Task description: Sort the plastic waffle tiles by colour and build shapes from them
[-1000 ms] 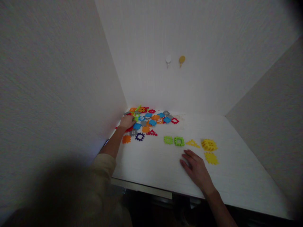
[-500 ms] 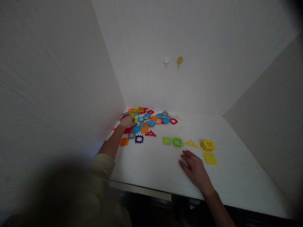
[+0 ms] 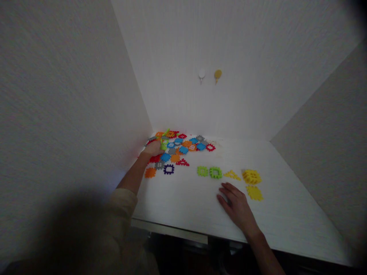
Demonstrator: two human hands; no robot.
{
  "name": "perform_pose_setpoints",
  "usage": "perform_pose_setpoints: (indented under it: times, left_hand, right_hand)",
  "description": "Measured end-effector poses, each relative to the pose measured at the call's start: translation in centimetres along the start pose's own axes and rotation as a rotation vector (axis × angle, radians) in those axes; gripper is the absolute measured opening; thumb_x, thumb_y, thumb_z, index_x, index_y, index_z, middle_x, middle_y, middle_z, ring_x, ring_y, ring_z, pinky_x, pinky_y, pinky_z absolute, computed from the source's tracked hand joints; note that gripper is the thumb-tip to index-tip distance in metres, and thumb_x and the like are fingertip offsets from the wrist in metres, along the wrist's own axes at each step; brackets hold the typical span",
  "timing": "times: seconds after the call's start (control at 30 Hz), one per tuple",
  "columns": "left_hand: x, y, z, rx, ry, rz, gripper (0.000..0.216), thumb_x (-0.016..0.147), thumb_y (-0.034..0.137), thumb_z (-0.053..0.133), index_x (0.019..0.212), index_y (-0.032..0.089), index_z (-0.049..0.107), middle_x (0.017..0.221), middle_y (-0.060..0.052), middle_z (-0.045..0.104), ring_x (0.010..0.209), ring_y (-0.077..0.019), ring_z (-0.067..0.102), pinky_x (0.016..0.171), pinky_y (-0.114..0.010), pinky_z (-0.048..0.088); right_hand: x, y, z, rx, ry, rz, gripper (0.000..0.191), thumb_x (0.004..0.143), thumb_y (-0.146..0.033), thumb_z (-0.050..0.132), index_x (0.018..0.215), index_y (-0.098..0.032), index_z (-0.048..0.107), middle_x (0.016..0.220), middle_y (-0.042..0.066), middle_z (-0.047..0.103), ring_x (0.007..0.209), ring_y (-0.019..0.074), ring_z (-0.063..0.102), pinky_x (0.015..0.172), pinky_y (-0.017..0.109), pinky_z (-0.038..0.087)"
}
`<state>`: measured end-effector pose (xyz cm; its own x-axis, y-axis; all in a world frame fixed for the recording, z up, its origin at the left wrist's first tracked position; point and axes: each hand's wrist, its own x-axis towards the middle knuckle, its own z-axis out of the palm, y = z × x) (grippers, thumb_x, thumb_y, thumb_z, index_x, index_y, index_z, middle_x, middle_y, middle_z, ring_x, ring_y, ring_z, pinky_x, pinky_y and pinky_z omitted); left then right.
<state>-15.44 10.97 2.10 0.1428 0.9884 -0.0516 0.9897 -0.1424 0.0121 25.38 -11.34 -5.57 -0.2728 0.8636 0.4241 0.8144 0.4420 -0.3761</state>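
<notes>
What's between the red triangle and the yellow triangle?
In the head view, a flat green square, then a thicker green frame nearer the yellow triangle.

2 hands: left hand (image 3: 155, 148), right hand (image 3: 236, 205). Beyond right hand: 1 green square (image 3: 202, 171), 1 green frame (image 3: 215, 177), maybe stacked, 1 yellow triangle (image 3: 233, 176). Right of it: 1 yellow stack (image 3: 252, 177), layers unclear, 1 yellow square (image 3: 254, 193). Nearer than left hand: 1 orange square (image 3: 150, 172), 1 purple frame (image 3: 169, 173), 1 red triangle (image 3: 182, 164). Around left hand: 1 mixed pile (image 3: 183, 150), overlapped, uncountable. Above both: 2 wall hooks (image 3: 218, 74).

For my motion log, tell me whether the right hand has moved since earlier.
No, the right hand shows no clear shift against the front yellow square.
</notes>
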Motion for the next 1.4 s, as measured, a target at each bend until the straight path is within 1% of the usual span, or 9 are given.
perform_pose_setpoints:
  times: [0.2, 0.33, 0.43, 0.63, 0.77, 0.97, 1.13, 1.27, 1.4]
  left_hand:
    - [-1.8, 0.4, -1.0, -0.047, 0.102, 0.05, 0.04, 0.075, 0.038, 0.055, 0.103, 0.01, 0.057, 0.107, -0.016, 0.06, 0.098, -0.0247, 0.058, 0.086, -0.03, 0.044]
    - [-3.5, 1.2, -1.7, -0.206, 0.236, 0.14, 0.044, 0.076, 0.037, 0.056, 0.111, 0.01, 0.055, 0.108, -0.013, 0.059, 0.099, -0.0227, 0.056, 0.089, -0.03, 0.044]
    - [-5.1, 2.5, -1.9, -0.355, 0.276, 0.176, 0.052, 0.077, 0.04, 0.057, 0.119, 0.01, 0.05, 0.113, -0.012, 0.058, 0.094, -0.02, 0.058, 0.085, -0.03, 0.047]
    - [-8.6, 7.0, -1.8, -0.535, 0.282, 0.296, 0.051, 0.075, 0.041, 0.061, 0.118, 0.016, 0.051, 0.112, -0.008, 0.058, 0.093, -0.0186, 0.058, 0.079, -0.03, 0.049]
    - [-10.9, 10.7, -1.5, -0.607, 0.267, 0.367, 0.047, 0.072, 0.036, 0.063, 0.114, 0.018, 0.053, 0.107, -0.006, 0.06, 0.081, -0.0157, 0.059, 0.073, -0.029, 0.051]
    - [-13.9, 16.6, -0.1, -0.689, 0.142, 0.508, 0.045, 0.07, 0.03, 0.065, 0.112, 0.018, 0.053, 0.106, -0.007, 0.059, 0.083, -0.0165, 0.059, 0.074, -0.029, 0.051]
    - [-14.3, 20.5, 2.1, -0.666, 0.05, 0.593, 0.046, 0.069, 0.028, 0.067, 0.112, 0.017, 0.054, 0.11, -0.008, 0.059, 0.097, -0.0214, 0.058, 0.085, -0.034, 0.049]
    - [-13.8, 22.2, 3.4, -0.586, 0.088, 0.66, 0.043, 0.072, 0.03, 0.066, 0.111, 0.017, 0.054, 0.11, -0.009, 0.06, 0.105, -0.023, 0.055, 0.095, -0.035, 0.044]
    - [-13.4, 23.0, 4.0, -0.453, 0.144, 0.716, 0.037, 0.077, 0.032, 0.064, 0.109, 0.014, 0.057, 0.111, -0.011, 0.061, 0.107, -0.0242, 0.054, 0.098, -0.037, 0.041]
  right_hand:
    - [0.1, -0.1, -0.1, -0.012, -0.001, 0.004, 0.033, 0.088, -0.042, 0.05, 0.107, -0.02, 0.065, 0.12, 0.011, 0.062, 0.115, 0.0281, 0.055, 0.095, 0.049, 0.045]
    - [0.1, -0.3, -0.3, -0.021, -0.011, 0.009, 0.033, 0.088, -0.042, 0.05, 0.106, -0.02, 0.065, 0.121, 0.011, 0.061, 0.115, 0.0281, 0.054, 0.095, 0.049, 0.045]
    - [0.1, -0.4, -0.3, -0.016, -0.008, 0.013, 0.033, 0.088, -0.042, 0.05, 0.107, -0.02, 0.065, 0.121, 0.011, 0.061, 0.115, 0.0278, 0.055, 0.095, 0.049, 0.045]
    - [0.2, -0.9, -0.5, 0.027, 0.035, 0.023, 0.031, 0.088, -0.04, 0.05, 0.106, -0.02, 0.065, 0.117, 0.01, 0.063, 0.117, 0.0261, 0.053, 0.097, 0.047, 0.044]
    - [0.3, -1.3, -1.1, 0.065, 0.056, 0.064, 0.032, 0.089, -0.039, 0.048, 0.108, -0.019, 0.065, 0.111, 0.01, 0.067, 0.11, 0.024, 0.058, 0.097, 0.044, 0.045]
    - [0.6, -2.3, -2.1, 0.149, 0.062, 0.104, 0.035, 0.09, -0.04, 0.048, 0.116, -0.021, 0.06, 0.114, 0.01, 0.065, 0.106, 0.0232, 0.06, 0.094, 0.043, 0.047]
    - [1.2, -3.0, -2.3, 0.204, 0.033, 0.076, 0.037, 0.089, -0.037, 0.051, 0.122, -0.021, 0.056, 0.119, 0.009, 0.062, 0.11, 0.0212, 0.057, 0.097, 0.04, 0.046]
    - [1.5, -2.5, -2.1, 0.149, -0.038, 0.057, 0.026, 0.089, -0.033, 0.051, 0.108, -0.022, 0.065, 0.115, 0.008, 0.064, 0.107, 0.0206, 0.059, 0.095, 0.038, 0.046]
    - [1.5, -1.6, -1.8, 0.067, -0.052, 0.049, 0.022, 0.088, -0.031, 0.053, 0.102, -0.022, 0.067, 0.113, 0.008, 0.064, 0.104, 0.0208, 0.058, 0.092, 0.038, 0.045]
